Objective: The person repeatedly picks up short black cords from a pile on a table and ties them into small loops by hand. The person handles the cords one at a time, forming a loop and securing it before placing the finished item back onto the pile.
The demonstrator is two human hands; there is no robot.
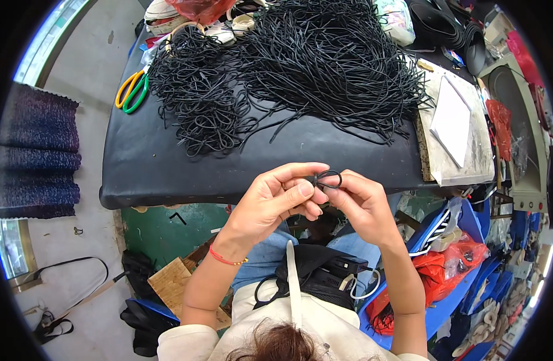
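Observation:
Both hands meet in front of the table's near edge, working on one thin black cord [331, 173] that is bent into a small loop. My left hand [276, 194] pinches the cord between thumb and fingers where it gathers into what looks like a knot. With thumb and fingertips my right hand [359, 201] grips the loop's right side. Part of the cord is hidden behind the fingers. Beyond the hands, a large heap of loose black cords [330, 66] lies on the black-covered table [276, 168]. Left of it sits a smaller pile of looped black cords [207, 96].
Scissors [132, 90] with yellow and green handles lie at the table's left edge. A worn board [469, 150] with white sheets [452, 120] stands at the right. Beside my right arm is a blue bin [436, 313] with red plastic bags [463, 256]. A cardboard piece [171, 283] is at lower left.

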